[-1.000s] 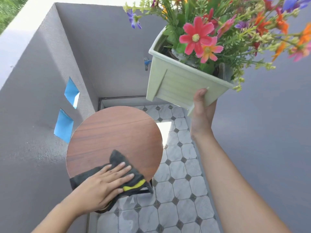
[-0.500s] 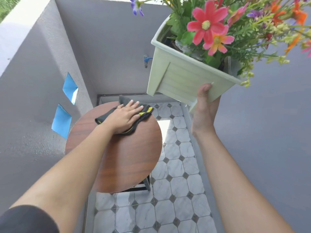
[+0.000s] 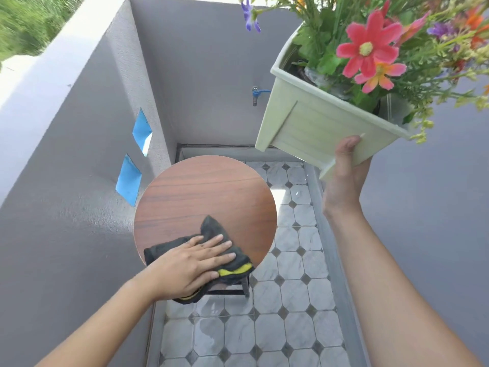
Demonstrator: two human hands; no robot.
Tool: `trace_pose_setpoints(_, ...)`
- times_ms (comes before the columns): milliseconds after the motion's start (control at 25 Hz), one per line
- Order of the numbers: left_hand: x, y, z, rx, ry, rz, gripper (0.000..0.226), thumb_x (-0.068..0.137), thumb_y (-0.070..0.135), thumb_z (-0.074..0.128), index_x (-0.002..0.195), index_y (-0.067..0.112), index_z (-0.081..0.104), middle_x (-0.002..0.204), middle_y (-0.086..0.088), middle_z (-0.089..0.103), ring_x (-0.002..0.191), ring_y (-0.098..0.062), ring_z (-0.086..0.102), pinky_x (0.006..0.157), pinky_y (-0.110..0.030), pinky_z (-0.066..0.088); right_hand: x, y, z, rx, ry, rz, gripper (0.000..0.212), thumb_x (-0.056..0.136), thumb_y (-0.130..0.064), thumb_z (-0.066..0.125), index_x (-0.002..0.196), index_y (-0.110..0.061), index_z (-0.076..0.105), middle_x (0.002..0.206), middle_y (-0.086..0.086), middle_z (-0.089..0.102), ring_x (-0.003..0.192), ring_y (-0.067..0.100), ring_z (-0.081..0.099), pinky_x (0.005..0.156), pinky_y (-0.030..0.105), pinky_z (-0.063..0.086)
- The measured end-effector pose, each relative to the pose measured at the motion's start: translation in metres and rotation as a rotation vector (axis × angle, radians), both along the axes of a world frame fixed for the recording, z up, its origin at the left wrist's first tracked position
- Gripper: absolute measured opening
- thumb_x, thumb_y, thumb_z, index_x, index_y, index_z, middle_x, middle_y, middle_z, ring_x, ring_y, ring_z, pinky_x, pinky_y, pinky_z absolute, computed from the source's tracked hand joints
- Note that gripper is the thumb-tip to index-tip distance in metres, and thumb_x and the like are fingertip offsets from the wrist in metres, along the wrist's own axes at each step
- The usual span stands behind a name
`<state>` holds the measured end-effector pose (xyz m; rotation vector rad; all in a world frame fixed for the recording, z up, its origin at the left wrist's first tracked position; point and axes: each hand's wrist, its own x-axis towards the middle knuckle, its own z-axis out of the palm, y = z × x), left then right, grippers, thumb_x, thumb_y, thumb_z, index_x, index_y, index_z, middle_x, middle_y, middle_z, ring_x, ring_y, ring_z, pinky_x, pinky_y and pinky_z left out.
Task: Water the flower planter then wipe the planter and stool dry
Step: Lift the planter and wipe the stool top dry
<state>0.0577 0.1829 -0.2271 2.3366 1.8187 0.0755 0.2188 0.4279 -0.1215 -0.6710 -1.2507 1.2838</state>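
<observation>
wooden stool top has the dark cloth at its near edge, left hand pressed flat on it, fingers spread. right hand grips the pale green planter by its bottom corner, lifted and tilted, well above the stool.

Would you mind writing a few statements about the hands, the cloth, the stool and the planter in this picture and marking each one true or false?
1. The left hand presses a dark cloth flat on the stool top. True.
2. The planter stands on the stool. False: the right hand holds it up in the air, tilted, clear of the stool.
3. The cloth lies at the far edge of the stool top. False: it is at the near edge, partly hanging over it.
4. A blue tap sticks out of the far wall. True.
5. The planter is empty. False: it is full of flowers.
</observation>
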Motion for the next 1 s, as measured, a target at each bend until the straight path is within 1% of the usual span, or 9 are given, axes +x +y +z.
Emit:
trace_pose_setpoints(120,-0.044,0.0,0.001,-0.048,-0.062,0.16,0.068,0.099,0.05,0.008,0.137,0.013,0.051,0.144,-0.009,0.044,0.134,-0.033,0.035,0.103,-0.049,0.033,-0.001,0.0,-0.004,0.017,-0.013,0.004,0.019,0.089,-0.031,0.05,0.106,-0.022,0.049,0.099,-0.012,0.054,0.094,-0.006,0.056,0.087,0.016,0.044)
trace_pose_setpoints(200,-0.079,0.016,-0.003,-0.036,-0.119,0.308,0.077,0.095,0.06,0.004,0.143,0.011,0.039,0.151,-0.008,0.03,0.141,-0.028,0.023,0.11,-0.04,0.021,-0.002,-0.001,-0.004,0.034,-0.006,0.015,0.017,0.09,-0.029,0.049,0.108,-0.028,0.048,0.1,-0.015,0.055,0.096,-0.007,0.057,0.086,0.015,0.044)
trace_pose_setpoints(240,-0.094,0.028,-0.008,-0.02,-0.138,0.397,0.07,0.097,0.058,0.01,0.146,0.013,0.033,0.154,-0.006,0.024,0.143,-0.023,0.015,0.112,-0.038,0.016,-0.002,-0.001,-0.004,0.034,-0.001,0.017,0.019,0.09,-0.03,0.05,0.108,-0.028,0.048,0.101,-0.015,0.056,0.096,-0.006,0.057,0.086,0.016,0.044)
trace_pose_setpoints(320,-0.115,0.059,-0.016,0.003,-0.17,0.575,0.05,0.103,0.038,0.027,0.149,0.017,0.027,0.158,-0.005,0.02,0.146,-0.017,0.009,0.115,-0.039,0.011,-0.001,0.0,-0.003,0.034,0.007,0.025,0.023,0.088,-0.037,0.055,0.106,-0.023,0.049,0.099,-0.014,0.055,0.095,-0.005,0.057,0.087,0.017,0.044)
trace_pose_setpoints(440,-0.11,0.112,-0.02,0.008,-0.172,0.662,0.047,0.103,0.028,0.033,0.149,0.019,0.027,0.159,-0.007,0.018,0.147,-0.021,0.009,0.115,-0.042,0.01,0.0,-0.001,0.001,0.016,0.014,0.051,0.054,0.078,-0.055,0.062,0.104,-0.01,0.047,0.093,-0.01,0.052,0.09,-0.003,0.055,0.085,0.016,0.044)
trace_pose_setpoints(520,-0.09,0.14,-0.02,0.003,-0.152,0.593,0.047,0.104,0.029,0.032,0.149,0.019,0.026,0.159,-0.007,0.017,0.147,-0.022,0.009,0.115,-0.042,0.011,0.001,-0.001,0.002,0.02,0.02,0.034,0.058,0.081,-0.049,0.06,0.113,-0.003,0.044,0.096,-0.008,0.051,0.092,-0.002,0.055,0.085,0.016,0.044)
trace_pose_setpoints(680,-0.027,0.166,-0.017,-0.014,-0.116,0.357,0.048,0.103,0.032,0.029,0.149,0.019,0.027,0.159,-0.006,0.018,0.147,-0.022,0.008,0.114,-0.041,0.012,0.005,0.002,0.004,0.045,0.012,-0.004,0.041,0.082,-0.039,0.054,0.111,-0.011,0.044,0.097,-0.007,0.051,0.091,-0.004,0.054,0.086,0.014,0.043)
trace_pose_setpoints(840,0.023,0.144,-0.016,-0.01,-0.1,0.087,0.049,0.103,0.034,0.028,0.15,0.019,0.026,0.159,-0.004,0.019,0.147,-0.021,0.009,0.113,-0.039,0.012,0.01,-0.003,0.006,0.053,0.03,-0.028,0.032,0.089,-0.033,0.053,0.113,-0.013,0.045,0.099,-0.01,0.052,0.091,-0.008,0.055,0.083,0.01,0.043)
trace_pose_setpoints(1000,0.048,0.095,-0.016,-0.033,-0.13,-0.052,0.049,0.103,0.037,0.027,0.15,0.022,0.026,0.159,0.0,0.017,0.144,-0.013,0.0,0.116,-0.037,0.007,0.014,-0.01,0.008,0.05,0.012,-0.019,0.037,0.092,-0.036,0.053,0.118,-0.011,0.043,0.1,-0.01,0.052,0.091,-0.012,0.056,0.081,0.007,0.043)
